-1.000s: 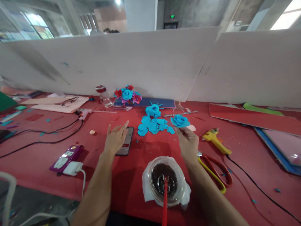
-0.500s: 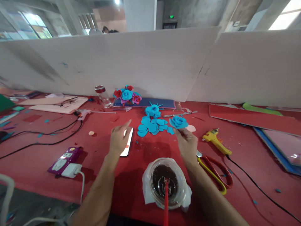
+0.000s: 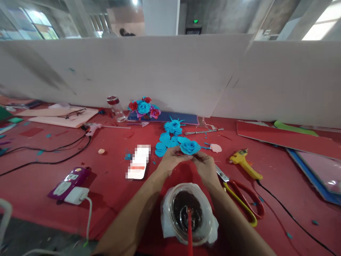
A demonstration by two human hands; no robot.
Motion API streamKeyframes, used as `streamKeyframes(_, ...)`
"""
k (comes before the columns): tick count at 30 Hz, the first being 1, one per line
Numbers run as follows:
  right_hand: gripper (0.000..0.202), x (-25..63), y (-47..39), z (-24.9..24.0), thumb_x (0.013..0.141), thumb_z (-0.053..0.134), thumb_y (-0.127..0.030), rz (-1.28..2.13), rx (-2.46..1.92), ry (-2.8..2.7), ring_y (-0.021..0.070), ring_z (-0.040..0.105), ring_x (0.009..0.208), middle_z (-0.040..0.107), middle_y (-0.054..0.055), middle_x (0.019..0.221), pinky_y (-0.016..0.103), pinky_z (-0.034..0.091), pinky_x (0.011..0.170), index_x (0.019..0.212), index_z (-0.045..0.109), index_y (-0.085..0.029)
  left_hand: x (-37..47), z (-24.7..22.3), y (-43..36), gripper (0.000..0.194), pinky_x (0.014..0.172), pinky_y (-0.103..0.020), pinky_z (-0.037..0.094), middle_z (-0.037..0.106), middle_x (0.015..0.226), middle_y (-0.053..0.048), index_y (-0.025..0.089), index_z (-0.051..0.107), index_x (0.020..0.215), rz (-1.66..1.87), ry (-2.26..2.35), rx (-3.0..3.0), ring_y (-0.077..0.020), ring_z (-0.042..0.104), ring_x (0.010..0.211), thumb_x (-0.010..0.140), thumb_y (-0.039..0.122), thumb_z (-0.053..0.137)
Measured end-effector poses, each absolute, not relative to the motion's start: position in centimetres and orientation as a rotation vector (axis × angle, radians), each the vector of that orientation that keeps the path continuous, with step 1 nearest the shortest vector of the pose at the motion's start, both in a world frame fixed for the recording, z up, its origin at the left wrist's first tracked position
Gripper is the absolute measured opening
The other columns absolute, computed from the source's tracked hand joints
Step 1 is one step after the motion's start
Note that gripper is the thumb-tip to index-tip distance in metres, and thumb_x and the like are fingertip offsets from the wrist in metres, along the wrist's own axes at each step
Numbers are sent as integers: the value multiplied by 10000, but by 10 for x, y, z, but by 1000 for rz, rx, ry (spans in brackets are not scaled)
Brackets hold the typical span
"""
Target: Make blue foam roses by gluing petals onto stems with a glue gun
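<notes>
Between my two hands is a blue paper flower (image 3: pixel 189 146), raised over the table. My left hand (image 3: pixel 172 159) pinches its left edge, and my right hand (image 3: pixel 205 163) grips it from the lower right. Loose blue petals (image 3: pixel 163 143) lie just behind the flower, partly hidden by it. Another blue flower piece (image 3: pixel 173 126) with thin spikes rests farther back. To the left of my left hand, a phone (image 3: pixel 139 161) lies flat, its screen blurred out. A drink cup (image 3: pixel 189 213) with a red straw stands below and between my forearms.
Scissors (image 3: pixel 239 197) with red and yellow handles and a yellow glue gun (image 3: pixel 245 163) lie to the right. On the left are a purple power strip (image 3: pixel 69 185) and a pink glue gun (image 3: pixel 93 128). A glass bottle (image 3: pixel 116 109) and a flower bouquet (image 3: pixel 144 107) stand by the white partition (image 3: pixel 146 71).
My left hand has left the phone and moved right to take hold of the flower. The flower in my right hand has come left and slightly lower.
</notes>
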State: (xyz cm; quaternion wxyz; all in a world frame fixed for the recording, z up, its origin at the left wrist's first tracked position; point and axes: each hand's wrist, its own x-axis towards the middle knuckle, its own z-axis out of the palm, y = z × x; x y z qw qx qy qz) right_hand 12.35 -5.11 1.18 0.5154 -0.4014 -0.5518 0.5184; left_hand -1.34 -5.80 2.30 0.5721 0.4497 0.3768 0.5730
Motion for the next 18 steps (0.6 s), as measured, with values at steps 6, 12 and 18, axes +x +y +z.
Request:
streamKeyframes(6, 232, 121, -50, 0, 744, 658, -243, 1241, -926, -1394, 227, 662, 846, 754, 38, 918, 380, 489, 869, 949, 762, -207, -12, 15, -64, 295, 867, -375, 470, 734, 804, -57, 141, 743, 778, 1347, 906, 959, -197, 631, 794, 553, 301, 845)
streamKeyframes(12, 238, 119, -53, 4, 757, 680, -292, 1204, -983, -1381, 236, 663, 891, 754, 39, 930, 385, 487, 896, 966, 763, -213, -10, 9, -64, 279, 876, -372, 465, 736, 816, -41, 173, 759, 749, 1481, 934, 922, -202, 631, 822, 538, 329, 854)
streamKeyframes(18, 243, 117, -55, 10, 747, 684, -320, 1155, -1016, -1380, 240, 660, 876, 755, 43, 900, 400, 491, 886, 943, 765, -200, -9, 5, -64, 189, 901, -383, 467, 731, 881, -38, 211, 774, 748, 1526, 947, 990, -221, 633, 888, 629, 357, 795)
